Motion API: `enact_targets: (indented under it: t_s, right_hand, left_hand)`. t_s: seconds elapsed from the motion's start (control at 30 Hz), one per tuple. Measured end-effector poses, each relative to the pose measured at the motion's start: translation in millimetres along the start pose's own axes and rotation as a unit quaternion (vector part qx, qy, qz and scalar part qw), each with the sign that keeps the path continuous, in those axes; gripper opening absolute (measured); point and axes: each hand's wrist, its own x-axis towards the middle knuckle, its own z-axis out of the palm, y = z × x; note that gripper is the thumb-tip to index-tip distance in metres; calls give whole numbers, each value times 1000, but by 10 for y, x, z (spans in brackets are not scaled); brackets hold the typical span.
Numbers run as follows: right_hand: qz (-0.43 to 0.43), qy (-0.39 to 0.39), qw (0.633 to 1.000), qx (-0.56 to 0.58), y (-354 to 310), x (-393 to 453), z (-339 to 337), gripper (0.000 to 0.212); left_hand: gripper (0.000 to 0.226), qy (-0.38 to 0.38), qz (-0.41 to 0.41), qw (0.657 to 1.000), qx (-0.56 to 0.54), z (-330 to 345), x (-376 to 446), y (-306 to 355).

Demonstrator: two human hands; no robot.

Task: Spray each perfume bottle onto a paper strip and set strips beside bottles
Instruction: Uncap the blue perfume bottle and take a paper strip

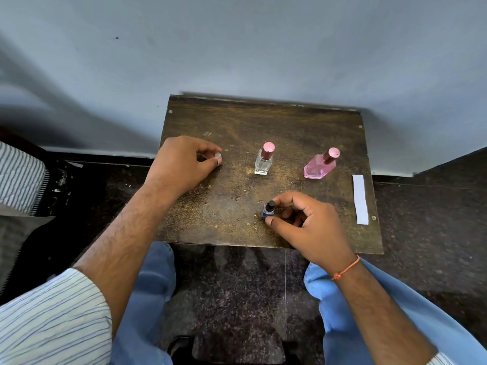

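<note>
A small blue perfume bottle (268,211) with a black spray top stands near the front of the wooden table (237,122); my right hand (308,225) pinches it between thumb and fingers. My left hand (181,164) rests at the table's left and holds a small silver cap (218,155) in its fingertips. A clear square bottle (263,163) with a pink cap stands mid-table. A pink bottle (319,167) with a pink cap stands to its right. White paper strips (360,198) lie along the table's right edge.
The table stands against a pale blue wall (237,48). Dark speckled floor (434,219) surrounds it. My knees in blue jeans (155,280) sit below the front edge. A striped cloth (18,177) lies at the left.
</note>
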Motion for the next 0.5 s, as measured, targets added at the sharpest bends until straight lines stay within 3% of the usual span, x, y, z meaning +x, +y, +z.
enact_targets:
  t_s: [0.37, 0.5]
  right_hand:
    - [3, -13, 1000, -13, 15, 0, -8, 31]
    - [-6, -44, 999, -15, 3, 7, -55, 52]
  left_hand:
    - [21, -15, 2, 999, 34, -33, -12, 2]
    - [29, -12, 10, 999, 34, -100, -57, 89]
